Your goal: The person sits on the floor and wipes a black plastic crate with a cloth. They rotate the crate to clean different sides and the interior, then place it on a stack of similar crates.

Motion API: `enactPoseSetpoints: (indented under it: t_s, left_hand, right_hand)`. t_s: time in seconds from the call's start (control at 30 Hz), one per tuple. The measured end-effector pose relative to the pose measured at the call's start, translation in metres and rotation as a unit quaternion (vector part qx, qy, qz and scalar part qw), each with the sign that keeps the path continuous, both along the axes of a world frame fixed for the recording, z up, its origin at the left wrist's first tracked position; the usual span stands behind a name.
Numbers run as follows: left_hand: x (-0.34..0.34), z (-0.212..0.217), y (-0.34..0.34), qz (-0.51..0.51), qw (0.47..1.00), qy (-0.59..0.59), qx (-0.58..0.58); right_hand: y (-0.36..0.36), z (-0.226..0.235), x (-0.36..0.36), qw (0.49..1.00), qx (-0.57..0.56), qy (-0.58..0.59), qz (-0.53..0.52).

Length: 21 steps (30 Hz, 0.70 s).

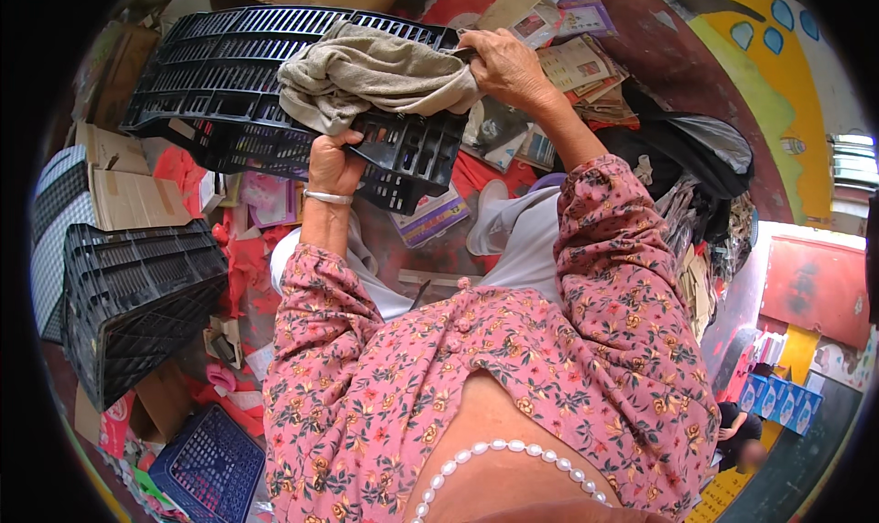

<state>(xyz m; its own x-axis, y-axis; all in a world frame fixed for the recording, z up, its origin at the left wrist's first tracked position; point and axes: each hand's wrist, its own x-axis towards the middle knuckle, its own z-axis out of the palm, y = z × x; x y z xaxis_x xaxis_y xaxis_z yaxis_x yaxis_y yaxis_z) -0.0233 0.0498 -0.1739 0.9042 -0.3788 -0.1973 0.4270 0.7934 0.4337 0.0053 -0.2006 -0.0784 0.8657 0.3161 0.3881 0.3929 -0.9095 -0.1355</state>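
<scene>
A black slatted plastic crate is lifted and tilted in front of me. My left hand is closed round its near edge, with the thumb on top. A crumpled grey-beige cloth lies bunched across the crate. At the crate's right end my right hand is closed on the cloth's end, close to the crate's corner; its fingertips are partly hidden.
Another black crate stands at left, beside cardboard boxes. A blue basket sits at lower left. Papers and booklets litter the floor, with a purple box below the crate. Dark bags lie at right. A person is at far right.
</scene>
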Motion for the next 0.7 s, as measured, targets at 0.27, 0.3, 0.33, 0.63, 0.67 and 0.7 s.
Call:
enactPoseSetpoints:
  t_s: [0.27,0.3,0.33,0.63,0.67,0.7]
  left_hand:
    - [-0.005,0.006,-0.004,-0.001,0.998,0.031,0.049]
    - [-0.005,0.008,-0.005,-0.002,0.998,0.031,0.061]
    - [-0.005,0.006,-0.005,-0.004,0.998,0.025,0.056]
    - [-0.004,-0.008,-0.012,-0.021,1.0,0.012,0.005]
    - [-0.005,-0.01,-0.013,-0.035,0.999,0.008,-0.001]
    - [-0.005,-0.01,-0.014,-0.037,0.999,0.011,0.002]
  right_hand:
    - [0.002,-0.02,-0.002,0.955,0.251,0.062,-0.145]
    - [0.0,-0.022,-0.005,0.97,0.197,0.004,-0.144]
    - [0.0,-0.021,-0.006,0.979,0.141,-0.054,-0.138]
    - [0.012,-0.026,0.01,0.978,-0.028,-0.005,-0.206]
    - [0.014,-0.023,0.009,0.979,-0.024,0.008,-0.204]
    - [0.01,-0.027,0.012,0.976,-0.028,0.035,-0.211]
